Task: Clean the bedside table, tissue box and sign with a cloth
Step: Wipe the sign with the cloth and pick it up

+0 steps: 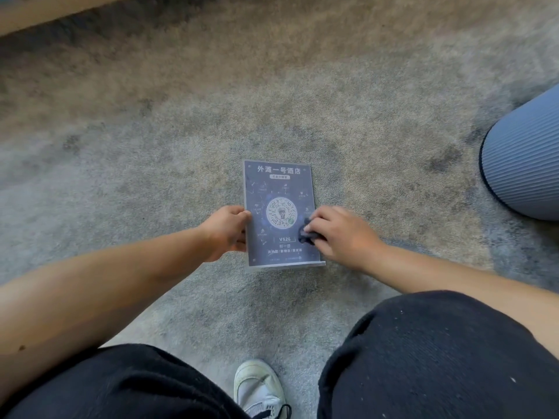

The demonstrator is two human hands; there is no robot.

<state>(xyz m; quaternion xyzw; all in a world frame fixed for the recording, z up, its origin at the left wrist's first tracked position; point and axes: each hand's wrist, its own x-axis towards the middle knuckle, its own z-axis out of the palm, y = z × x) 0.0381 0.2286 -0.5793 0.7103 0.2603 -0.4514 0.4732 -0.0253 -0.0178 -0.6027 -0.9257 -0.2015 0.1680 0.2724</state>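
Head cam: acrylic sign (279, 207) is over the grey carpet (181, 131), mid-scene. Left hand (225, 231) pinches its left edge, while right hand (338, 234) is closed on a dark cloth (307, 234) pressed near the right edge.

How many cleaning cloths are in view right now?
1. A small dark cloth is bunched under the right hand, pressed on the right side of the dark blue acrylic-framed sign, whose left edge the left hand holds. Others may lie out of frame.
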